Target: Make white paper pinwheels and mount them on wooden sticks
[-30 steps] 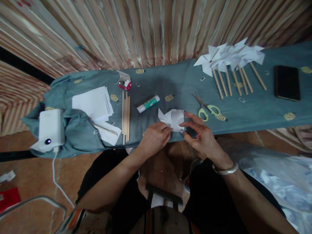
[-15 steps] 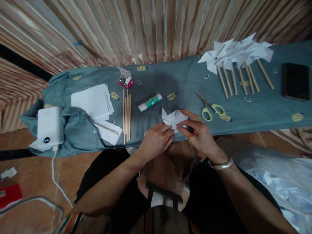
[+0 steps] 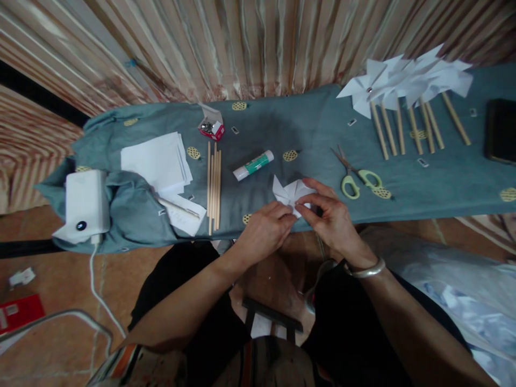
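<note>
1. Behind everything I have a pleated, striped curtain (image 3: 258,48) in beige and brown, running across the top.
2. In front of it I make out a long, narrow table (image 3: 443,193) under a blue-green cloth (image 3: 314,118) printed with yellow pineapples (image 3: 290,155).
3. Two black bars (image 3: 40,91) jut in at the left; I can't tell what they belong to.
4. Below, I see a floor (image 3: 60,346) of reddish-brown tiles with pale joints.
5. My light is dim, with paler sheen on some curtain folds and a soft shadow on the cloth.
</note>
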`<state>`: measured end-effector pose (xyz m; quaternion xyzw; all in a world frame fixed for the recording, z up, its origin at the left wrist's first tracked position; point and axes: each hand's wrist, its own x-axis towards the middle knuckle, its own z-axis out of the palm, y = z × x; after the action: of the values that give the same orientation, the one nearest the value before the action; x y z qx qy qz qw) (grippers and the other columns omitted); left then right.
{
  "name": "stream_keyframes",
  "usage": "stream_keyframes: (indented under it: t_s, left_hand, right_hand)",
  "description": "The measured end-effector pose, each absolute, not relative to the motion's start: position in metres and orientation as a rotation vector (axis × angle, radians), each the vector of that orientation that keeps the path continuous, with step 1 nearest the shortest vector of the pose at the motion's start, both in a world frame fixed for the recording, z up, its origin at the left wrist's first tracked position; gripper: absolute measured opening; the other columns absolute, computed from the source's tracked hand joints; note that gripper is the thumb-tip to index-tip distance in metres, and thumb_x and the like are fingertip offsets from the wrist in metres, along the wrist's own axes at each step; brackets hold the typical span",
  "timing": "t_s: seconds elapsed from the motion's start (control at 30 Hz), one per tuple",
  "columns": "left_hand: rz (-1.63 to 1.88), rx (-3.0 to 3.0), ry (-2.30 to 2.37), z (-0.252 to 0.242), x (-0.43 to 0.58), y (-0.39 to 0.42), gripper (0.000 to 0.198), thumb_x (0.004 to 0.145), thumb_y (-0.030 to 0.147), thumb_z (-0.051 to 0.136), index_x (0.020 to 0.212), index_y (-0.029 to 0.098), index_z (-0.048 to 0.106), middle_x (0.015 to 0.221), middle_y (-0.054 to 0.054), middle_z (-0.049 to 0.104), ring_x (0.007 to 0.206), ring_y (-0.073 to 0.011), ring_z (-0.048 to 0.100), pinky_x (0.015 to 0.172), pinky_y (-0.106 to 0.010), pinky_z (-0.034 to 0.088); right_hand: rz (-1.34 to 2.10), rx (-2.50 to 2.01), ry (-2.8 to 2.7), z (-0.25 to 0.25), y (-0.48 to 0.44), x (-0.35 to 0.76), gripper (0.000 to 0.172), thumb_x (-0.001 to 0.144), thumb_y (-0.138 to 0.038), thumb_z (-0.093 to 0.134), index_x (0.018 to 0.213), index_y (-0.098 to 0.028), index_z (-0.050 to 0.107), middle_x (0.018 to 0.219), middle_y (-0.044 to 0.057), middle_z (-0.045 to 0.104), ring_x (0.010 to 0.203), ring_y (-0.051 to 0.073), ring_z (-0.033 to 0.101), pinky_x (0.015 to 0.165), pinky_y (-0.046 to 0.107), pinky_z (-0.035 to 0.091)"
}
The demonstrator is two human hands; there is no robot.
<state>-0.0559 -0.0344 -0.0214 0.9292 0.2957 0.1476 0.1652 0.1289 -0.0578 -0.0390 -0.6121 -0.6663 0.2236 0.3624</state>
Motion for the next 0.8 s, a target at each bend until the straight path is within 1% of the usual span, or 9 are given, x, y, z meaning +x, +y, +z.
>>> stream_keyframes:
  t_s: [0.33, 0.53, 0.67, 0.8]
  left_hand:
    - [0.476, 2.656, 0.862, -0.0246, -0.0552, -0.0347, 0.02, 0.095, 0.016, 0.048, 0.102, 0.012, 0.065, 0.097, -0.008, 0.066, 0.092, -0.0194, 0.061, 0.082, -0.032, 0.055]
    - [0.436, 2.677, 0.864, -0.0251, -0.0551, -0.0344, 0.02, 0.096, 0.019, 0.047, 0.099, 0.014, 0.066, 0.095, -0.007, 0.065, 0.092, -0.018, 0.061, 0.08, -0.03, 0.054]
    - [0.433, 2.695, 0.861, -0.0251, -0.055, -0.0343, 0.02, 0.096, 0.018, 0.048, 0.099, 0.012, 0.066, 0.094, -0.007, 0.065, 0.089, -0.0183, 0.061, 0.078, -0.03, 0.055]
    - [0.449, 2.706, 0.856, -0.0251, -0.0547, -0.0344, 0.018, 0.094, 0.018, 0.051, 0.101, 0.011, 0.066, 0.094, -0.007, 0.065, 0.089, -0.0192, 0.06, 0.078, -0.03, 0.055]
  right_hand:
    - [0.585, -1.579, -1.66, -0.0435, -0.0546, 0.1233, 0.007, 0.083, -0.023, 0.066, 0.081, -0.027, 0.071, 0.136, 0.003, 0.059, 0.126, 0.028, 0.054, 0.106, 0.05, 0.043]
    - [0.547, -1.595, -1.672, -0.0462, -0.0534, 0.1223, 0.005, 0.083, -0.024, 0.067, 0.081, -0.027, 0.071, 0.135, 0.004, 0.059, 0.126, 0.028, 0.055, 0.107, 0.049, 0.044]
    - [0.555, -1.606, -1.638, -0.0433, -0.0549, 0.1217, 0.004, 0.082, -0.025, 0.067, 0.083, -0.026, 0.071, 0.133, 0.004, 0.06, 0.126, 0.029, 0.054, 0.106, 0.051, 0.044]
    - [0.566, -1.603, -1.641, -0.0403, -0.0586, 0.1234, 0.005, 0.083, -0.025, 0.066, 0.084, -0.024, 0.071, 0.135, 0.007, 0.059, 0.126, 0.029, 0.054, 0.106, 0.05, 0.044]
